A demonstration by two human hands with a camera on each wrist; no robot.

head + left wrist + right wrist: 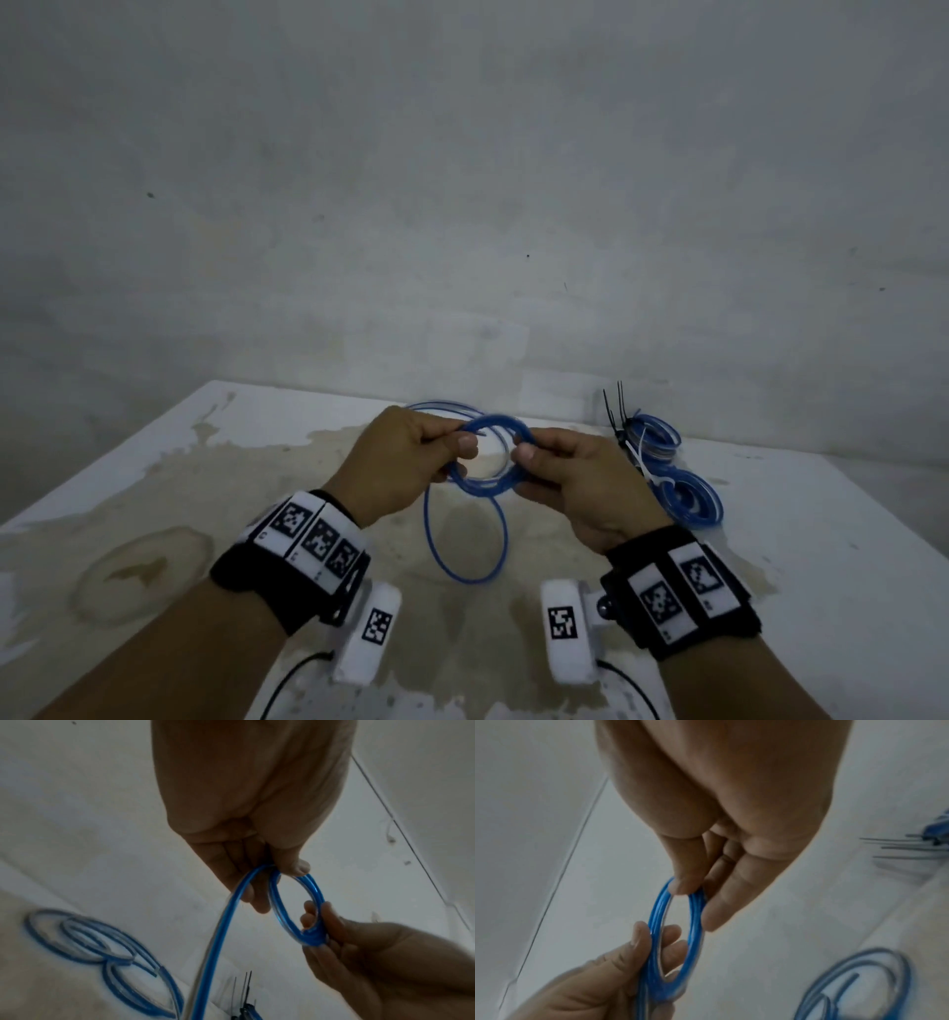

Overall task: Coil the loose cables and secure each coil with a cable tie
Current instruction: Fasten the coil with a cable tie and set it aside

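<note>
A small blue cable coil (485,487) is held above the table between both hands. My left hand (459,457) pinches its left side with thumb and fingers, and my right hand (524,465) pinches its right side. The rest of the same cable hangs from the coil as a loose loop (429,529) down to the table. In the left wrist view this trailing cable (218,943) runs from my fingers (295,867). In the right wrist view my thumb presses the coil (695,923).
Two tied blue coils (693,501) lie at the right of the stained white table (821,539), one with a white cable tie (642,465). Black cable ties (616,411) lie behind them. Another loose blue cable (447,406) lies beyond my hands. A wall stands behind.
</note>
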